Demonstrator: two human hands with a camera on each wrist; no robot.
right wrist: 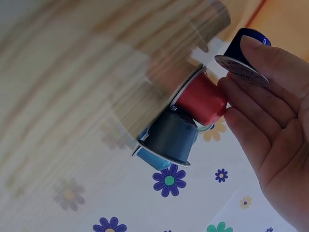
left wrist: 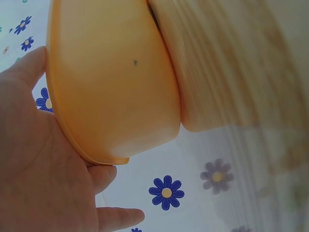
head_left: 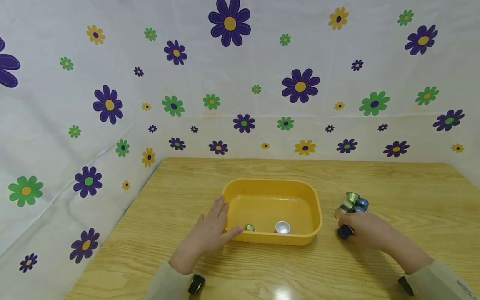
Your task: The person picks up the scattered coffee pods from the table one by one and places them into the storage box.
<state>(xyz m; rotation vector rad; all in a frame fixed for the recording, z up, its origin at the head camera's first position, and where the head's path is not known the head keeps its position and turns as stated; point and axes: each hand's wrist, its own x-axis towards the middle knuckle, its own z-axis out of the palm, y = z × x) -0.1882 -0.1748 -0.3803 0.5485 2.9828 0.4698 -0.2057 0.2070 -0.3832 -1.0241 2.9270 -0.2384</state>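
My right hand [head_left: 369, 231] pinches a dark blue coffee capsule [right wrist: 244, 46] between thumb and fingers, its foil lid turned down in the right wrist view. Beside those fingers lies a pile of capsules, with a red capsule [right wrist: 205, 99], a dark grey-blue capsule [right wrist: 171, 135] and green capsules [head_left: 352, 197] among them. My left hand [head_left: 208, 235] rests at the left end of a yellow plastic basin [head_left: 270, 239], thumb on the front rim and fingers extended along the side. Inside the basin are a green capsule [head_left: 249, 228] and a capsule with its silver lid [head_left: 283, 227] up.
The wooden table [head_left: 187, 179] carries the basin in the middle and the capsule pile to its right. A white flower-printed cloth [head_left: 255, 62] stands behind the table and along its left side.
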